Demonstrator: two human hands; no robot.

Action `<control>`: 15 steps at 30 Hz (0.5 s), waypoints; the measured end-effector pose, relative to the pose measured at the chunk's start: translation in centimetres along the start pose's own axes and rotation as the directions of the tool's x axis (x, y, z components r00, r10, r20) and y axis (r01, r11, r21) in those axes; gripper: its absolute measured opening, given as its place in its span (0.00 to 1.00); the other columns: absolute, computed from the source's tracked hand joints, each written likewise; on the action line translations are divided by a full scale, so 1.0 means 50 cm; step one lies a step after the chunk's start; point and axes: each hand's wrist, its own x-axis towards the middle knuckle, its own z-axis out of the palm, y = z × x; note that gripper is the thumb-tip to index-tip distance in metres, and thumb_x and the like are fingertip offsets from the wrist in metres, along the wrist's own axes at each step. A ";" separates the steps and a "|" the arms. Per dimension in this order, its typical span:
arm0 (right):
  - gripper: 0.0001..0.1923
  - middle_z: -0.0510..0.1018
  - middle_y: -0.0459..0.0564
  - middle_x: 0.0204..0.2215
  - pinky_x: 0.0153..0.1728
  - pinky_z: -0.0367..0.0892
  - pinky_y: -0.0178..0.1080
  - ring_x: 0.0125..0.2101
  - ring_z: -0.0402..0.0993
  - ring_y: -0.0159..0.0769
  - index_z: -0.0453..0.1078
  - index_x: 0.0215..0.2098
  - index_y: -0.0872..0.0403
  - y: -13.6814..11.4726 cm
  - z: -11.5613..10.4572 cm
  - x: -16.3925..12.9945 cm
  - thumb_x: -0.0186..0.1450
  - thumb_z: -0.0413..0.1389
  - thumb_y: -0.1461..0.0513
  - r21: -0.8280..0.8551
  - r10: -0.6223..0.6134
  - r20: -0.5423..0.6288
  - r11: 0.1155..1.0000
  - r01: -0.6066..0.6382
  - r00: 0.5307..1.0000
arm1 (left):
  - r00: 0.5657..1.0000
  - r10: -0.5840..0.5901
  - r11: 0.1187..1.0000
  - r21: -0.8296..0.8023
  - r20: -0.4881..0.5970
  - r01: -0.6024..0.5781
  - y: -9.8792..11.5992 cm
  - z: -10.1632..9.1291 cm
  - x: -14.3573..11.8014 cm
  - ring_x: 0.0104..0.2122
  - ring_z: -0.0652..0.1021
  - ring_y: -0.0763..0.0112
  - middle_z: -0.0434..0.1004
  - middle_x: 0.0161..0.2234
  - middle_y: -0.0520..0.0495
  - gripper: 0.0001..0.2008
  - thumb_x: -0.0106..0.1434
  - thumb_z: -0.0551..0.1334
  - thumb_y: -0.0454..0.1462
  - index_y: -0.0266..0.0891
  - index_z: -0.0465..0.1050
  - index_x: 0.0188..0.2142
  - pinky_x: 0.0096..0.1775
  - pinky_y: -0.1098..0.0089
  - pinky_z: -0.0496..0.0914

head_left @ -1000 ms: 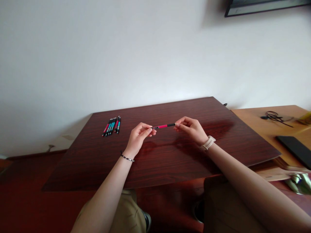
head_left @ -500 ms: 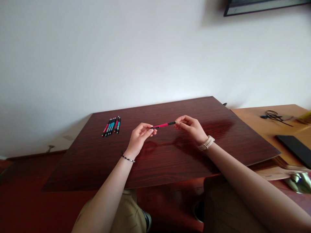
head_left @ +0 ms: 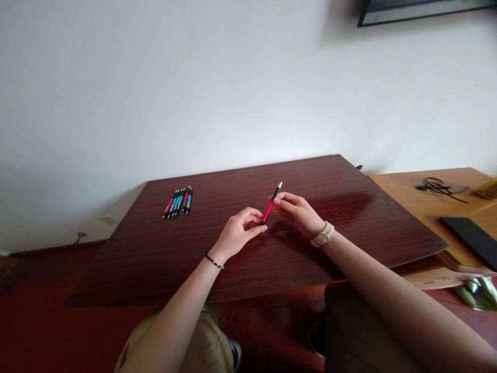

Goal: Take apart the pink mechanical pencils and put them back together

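A pink and black pen (head_left: 268,210) is held above the dark wooden table, tilted with its silver tip pointing up and away to the right. My left hand (head_left: 241,232) pinches the lower black end between thumb and fingers. Around the black grip near the tip, the thumb and fingers of my right hand (head_left: 298,211) are closed. Several pink and blue pens (head_left: 178,202) lie side by side at the table's left, apart from both hands.
The dark table (head_left: 163,269) stands against a white wall. To its right, a lighter wooden table (head_left: 411,194) carries a black cable (head_left: 438,185), a flat black object (head_left: 469,241) and something yellow (head_left: 487,189). A dark-framed screen (head_left: 423,13) hangs at the upper right.
The pen has turned from nearly level to steeply tilted, its silver tip now showing. My left hand has moved right and closer to me; my right hand has shifted slightly left along the pen.
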 end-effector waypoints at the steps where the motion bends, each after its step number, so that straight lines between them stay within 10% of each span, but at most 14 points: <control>1: 0.13 0.80 0.45 0.38 0.44 0.72 0.36 0.37 0.76 0.32 0.80 0.40 0.50 0.002 0.003 0.000 0.65 0.71 0.51 -0.008 0.005 0.010 1.000 -0.005 1.000 | 1.000 0.026 0.999 0.041 0.010 -0.026 0.000 0.002 -0.002 0.41 0.86 0.64 0.86 0.43 0.47 0.18 0.67 0.72 0.43 0.42 0.73 0.52 0.47 0.64 0.79; 6: 0.17 0.82 0.46 0.37 0.44 0.74 0.39 0.37 0.78 0.34 0.77 0.40 0.51 0.011 0.010 0.002 0.65 0.69 0.47 -0.042 0.042 0.051 0.998 -0.040 0.998 | 0.977 0.185 0.934 0.292 0.102 -0.208 0.004 0.004 -0.009 0.44 0.85 0.67 0.84 0.51 0.48 0.30 0.68 0.72 0.39 0.49 0.66 0.66 0.51 0.64 0.79; 15: 0.19 0.84 0.49 0.39 0.46 0.75 0.41 0.39 0.80 0.37 0.76 0.41 0.52 0.010 0.012 -0.003 0.67 0.67 0.45 -0.144 0.022 0.120 0.990 -0.004 0.993 | 0.947 0.255 0.825 0.468 0.194 -0.318 0.010 0.002 -0.009 0.44 0.84 0.62 0.83 0.50 0.49 0.18 0.71 0.68 0.37 0.50 0.73 0.58 0.51 0.60 0.77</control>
